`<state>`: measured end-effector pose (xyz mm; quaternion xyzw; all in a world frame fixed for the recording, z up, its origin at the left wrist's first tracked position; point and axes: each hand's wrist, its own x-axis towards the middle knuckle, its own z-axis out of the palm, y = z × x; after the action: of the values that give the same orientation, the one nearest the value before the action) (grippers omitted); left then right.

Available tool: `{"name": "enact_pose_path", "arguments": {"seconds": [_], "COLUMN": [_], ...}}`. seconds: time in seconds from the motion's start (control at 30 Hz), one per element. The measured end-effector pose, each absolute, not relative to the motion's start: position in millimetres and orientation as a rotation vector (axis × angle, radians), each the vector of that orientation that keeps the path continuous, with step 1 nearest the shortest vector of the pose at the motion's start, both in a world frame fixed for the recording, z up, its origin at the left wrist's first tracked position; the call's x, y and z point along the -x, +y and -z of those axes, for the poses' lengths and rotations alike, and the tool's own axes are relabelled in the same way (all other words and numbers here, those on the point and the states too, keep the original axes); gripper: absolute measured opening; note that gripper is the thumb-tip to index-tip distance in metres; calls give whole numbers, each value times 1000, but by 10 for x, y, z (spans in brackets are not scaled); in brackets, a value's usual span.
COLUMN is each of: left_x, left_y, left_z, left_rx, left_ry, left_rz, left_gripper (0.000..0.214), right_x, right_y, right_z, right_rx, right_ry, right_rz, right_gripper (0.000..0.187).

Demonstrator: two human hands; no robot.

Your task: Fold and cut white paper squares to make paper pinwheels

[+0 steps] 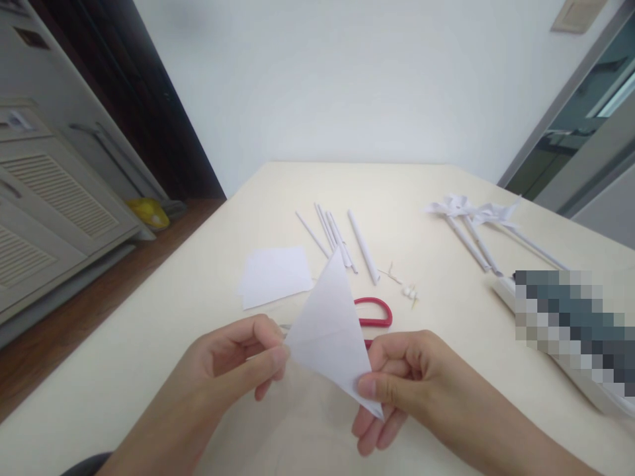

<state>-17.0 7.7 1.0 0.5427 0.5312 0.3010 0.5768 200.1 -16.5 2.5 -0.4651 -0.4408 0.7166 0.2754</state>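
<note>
Two corners of a paper triangle (327,324), above the table (198,297), are pinched: the left by the half-curled left hand (243,357), the lower right by the right hand (397,383), thumb on top. Its long edge slants from there to an apex pointing at the wall (347,86) (pixelation leaves the dark object (575,317) at right unreadable).

The paper (327,324) partly hides the scissors (376,322).

Bright, diffuse light on table (169,317); soft shadows at 6 o'clock. Dim around 10. Wide-angle skew on cabinet (74,178), 9 o'clock. Pixelated patch (580,324), 3-to-4. Slightly soft.
</note>
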Motion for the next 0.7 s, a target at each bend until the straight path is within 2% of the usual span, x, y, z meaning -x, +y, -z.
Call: {"name": "enact_pose_path", "arguments": {"seconds": [0.2, 0.4, 0.63, 0.7], "left_x": [169, 135, 64, 45], "left_y": [87, 117, 100, 70], "left_z": [5, -20, -90, -111], "left_rx": [-1272, -1272, -1303, -1220], "left_ry": [1288, 1260, 1093, 1045], "left_rz": [-763, -730, -635, -599], "left_gripper": [27, 26, 7, 11], "right_x": [-2049, -2033, -2036, -2034], "right_y": [-151, -174, -171, -178], "right_z": [-7, 1, 31, 40], "right_rx": [1209, 1214, 1225, 1288], "right_ry": [-1202, -1114, -1162, -1233], "right_rz": [-2003, -2027, -2082, -2106], "right_gripper": [26, 23, 19, 18]}}
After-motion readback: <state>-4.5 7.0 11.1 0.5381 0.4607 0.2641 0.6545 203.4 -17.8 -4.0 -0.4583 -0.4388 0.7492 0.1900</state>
